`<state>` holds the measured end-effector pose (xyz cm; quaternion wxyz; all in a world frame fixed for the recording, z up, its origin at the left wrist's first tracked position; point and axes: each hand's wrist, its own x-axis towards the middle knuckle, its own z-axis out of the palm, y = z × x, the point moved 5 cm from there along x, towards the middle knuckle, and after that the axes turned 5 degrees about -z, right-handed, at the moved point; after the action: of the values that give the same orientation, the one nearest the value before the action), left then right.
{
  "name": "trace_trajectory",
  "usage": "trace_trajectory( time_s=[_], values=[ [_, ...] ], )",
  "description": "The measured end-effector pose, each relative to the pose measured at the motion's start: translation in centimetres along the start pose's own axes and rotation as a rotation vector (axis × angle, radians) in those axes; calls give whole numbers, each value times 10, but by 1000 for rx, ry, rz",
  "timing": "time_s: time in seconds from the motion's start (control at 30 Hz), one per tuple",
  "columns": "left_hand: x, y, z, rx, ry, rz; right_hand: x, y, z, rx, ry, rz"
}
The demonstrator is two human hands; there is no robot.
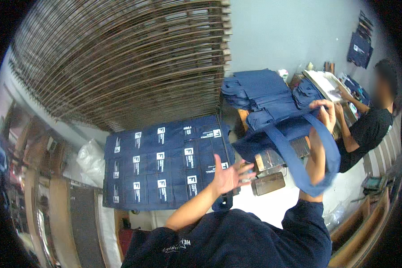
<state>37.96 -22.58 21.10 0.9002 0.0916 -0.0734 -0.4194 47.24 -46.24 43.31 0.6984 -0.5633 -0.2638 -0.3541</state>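
Observation:
My right hand (pixel 324 115) is raised on the right side, its fingers closed on a navy fabric tote bag (pixel 256 142). The bag stretches leftward from that hand, and its long straps loop down over my right forearm. Lower and further left, my left hand (pixel 228 178) is empty, palm up with the fingers spread. It hovers by the right edge of a rack layer covered with navy fabric pieces (pixel 176 172), which carry white prints in rows. Behind the held bag, stacked navy bags (pixel 261 89) lie in a pile.
A tall drying rack (pixel 134 62) of many wire shelves rises at the upper left. At the right, a co-worker (pixel 370 125) in a dark shirt handles a pale frame (pixel 326 85). Clear plastic (pixel 91 158) lies left of the printed pieces. A brownish box (pixel 269 184) sits low in the middle.

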Motion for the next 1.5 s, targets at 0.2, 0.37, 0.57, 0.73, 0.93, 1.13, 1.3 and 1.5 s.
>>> trace_trajectory(
  time_s=[0.2, 0.37, 0.57, 0.73, 0.93, 1.13, 1.3, 1.5],
  values=[
    [-49, 66, 31, 139, 407, 361, -27, -36, 27, 321, -270, -81],
    [-104, 82, 88, 105, 384, 607, -66, -38, 29, 33, 328, 56],
    [-163, 74, 62, 157, 441, 804, -262, -25, 61, 699, 144, 782],
    [-232, 29, -3, 363, 886, 792, -355, -12, 70, 920, 102, 1291],
    [-288, -1, -89, 240, 1264, 569, -385, 29, 69, -38, 112, 1597],
    [-285, 34, -111, 65, 1297, 471, -366, 104, 60, 18, -113, 1683],
    [-249, 113, -87, 319, 1164, 545, -280, 154, 112, 138, -136, 1436],
    [-224, 193, -117, 553, 1197, 779, -265, 295, 121, 85, -61, 1317]
  ],
)
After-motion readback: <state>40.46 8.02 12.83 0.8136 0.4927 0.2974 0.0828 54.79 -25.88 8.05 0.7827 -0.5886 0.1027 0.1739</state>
